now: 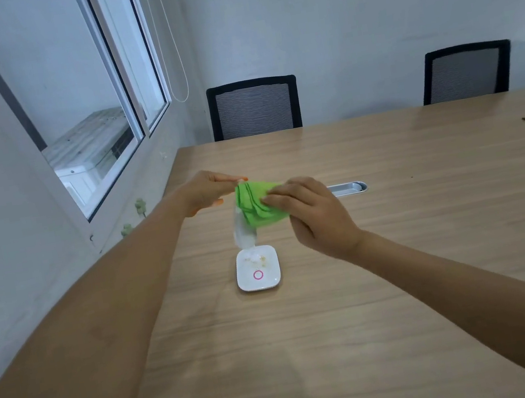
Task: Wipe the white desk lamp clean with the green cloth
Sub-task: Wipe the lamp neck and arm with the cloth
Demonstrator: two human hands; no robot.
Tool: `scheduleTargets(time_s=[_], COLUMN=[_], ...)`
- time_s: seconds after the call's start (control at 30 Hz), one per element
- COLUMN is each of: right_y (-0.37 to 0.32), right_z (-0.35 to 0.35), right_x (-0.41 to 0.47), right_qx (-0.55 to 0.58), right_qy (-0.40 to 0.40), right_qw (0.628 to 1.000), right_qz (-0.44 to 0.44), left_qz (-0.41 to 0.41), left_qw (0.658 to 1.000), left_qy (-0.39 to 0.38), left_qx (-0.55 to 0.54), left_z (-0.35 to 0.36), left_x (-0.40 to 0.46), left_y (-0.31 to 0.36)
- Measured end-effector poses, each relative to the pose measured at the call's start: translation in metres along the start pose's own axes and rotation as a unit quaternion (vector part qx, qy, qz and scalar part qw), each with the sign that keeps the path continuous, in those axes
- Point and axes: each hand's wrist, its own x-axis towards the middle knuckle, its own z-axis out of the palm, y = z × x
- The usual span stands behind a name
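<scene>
Head view
Lamp: the white lamp (258, 270) stands on the wooden table (403, 262), near the left edge. Its square base has a pink ring and some yellowish specks on top. The thin arm goes up from the base and looks blurry
Cloth: the green cloth (257, 205) is bunched up over the top part of the lamp, above the base
Right hand: the right hand (312, 214) lies on the cloth from the right side, fingers close together and curled, pressing the cloth down onto the lamp
Left hand: the left hand (206, 191) is at the left end of the cloth. Its fingers are pinched together at the top of the lamp, touching the edge of the cloth
Table slot: a silver cable slot (348, 188) sits in the table just behind the right hand
Chairs: two black chairs (254, 107) stand at the far side of the table
Window: a window (95, 122) is in the wall on the left
</scene>
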Motion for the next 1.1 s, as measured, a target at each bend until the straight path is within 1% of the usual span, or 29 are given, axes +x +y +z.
scheduleTargets(time_s=[0.03, 0.1, 0.23, 0.3, 0.37, 0.4, 0.43, 0.5, 0.53, 0.6, 0.63, 0.67, 0.73, 0.8, 0.87, 0.93, 1.0, 1.1], right_y=[-0.002, -0.01, -0.03, -0.036, -0.039, -0.038, -0.038, -0.034, -0.032, -0.029, -0.028, -0.029, -0.037, -0.048, -0.053, -0.049, -0.04, -0.022], right_z=[0.001, 0.003, 0.01, 0.006, -0.002, -0.004, -0.005, -0.006, -0.006, -0.002, 0.002, 0.006, 0.008, 0.002, -0.005, -0.01, -0.012, -0.005], right_x=[0.009, 0.021, 0.016, 0.007, 0.005, 0.008, 0.012, 0.027, 0.035, 0.048, 0.052, 0.053, 0.051, 0.044, 0.029, 0.013, 0.004, 0.008], right_qx=[0.01, 0.039, 0.065, 0.051, 0.036, 0.028, 0.015, -0.017, -0.03, -0.051, -0.071, -0.083, -0.074, -0.057, -0.03, 0.003, 0.039, 0.063], right_qy=[-0.012, -0.055, -0.119, -0.128, -0.116, -0.108, -0.099, -0.089, -0.103, -0.177, -0.216, -0.238, -0.248, -0.229, -0.19, -0.147, -0.095, -0.027], right_qw=[1.0, 0.998, 0.989, 0.985, 0.981, 0.981, 0.984, 0.992, 0.992, 0.983, 0.974, 0.968, 0.964, 0.965, 0.969, 0.974, 0.985, 0.997], right_qz=[0.01, 0.001, -0.056, -0.105, -0.152, -0.159, -0.149, -0.092, -0.059, -0.009, -0.005, -0.018, -0.058, -0.113, -0.157, -0.172, -0.141, -0.026], left_qz=[0.004, 0.008, -0.009, -0.018, -0.019, -0.018, -0.017, -0.006, 0.001, 0.003, 0.0, -0.005, -0.019, -0.026, -0.026, -0.026, -0.024, -0.018], left_qw=[1.0, 1.0, 1.0, 1.0, 1.0, 1.0, 1.0, 1.0, 1.0, 1.0, 1.0, 1.0, 1.0, 1.0, 1.0, 1.0, 1.0, 1.0], left_qy=[0.001, 0.001, -0.001, -0.002, 0.0, 0.002, 0.003, 0.001, -0.001, -0.005, -0.006, -0.008, -0.01, -0.011, -0.008, -0.004, -0.003, -0.001], left_qx=[0.005, 0.008, 0.007, 0.005, -0.001, -0.005, -0.008, -0.004, -0.002, -0.001, 0.001, 0.004, 0.012, 0.008, 0.004, 0.001, 0.006, 0.019], left_z=[0.0, -0.002, -0.005, -0.005, -0.004, -0.004, -0.004, -0.004, -0.005, -0.006, -0.006, -0.007, -0.007, -0.007, -0.007, -0.007, -0.007, -0.006], left_x=[0.001, 0.003, 0.003, 0.003, 0.003, 0.004, 0.004, 0.005, 0.005, 0.004, 0.004, 0.005, 0.005, 0.005, 0.004, 0.003, 0.002, 0.003], left_y=[0.0, 0.0, -0.002, -0.002, -0.001, -0.001, 0.0, 0.0, 0.0, 0.001, 0.001, 0.001, 0.001, 0.001, 0.001, 0.001, 0.001, 0.002])
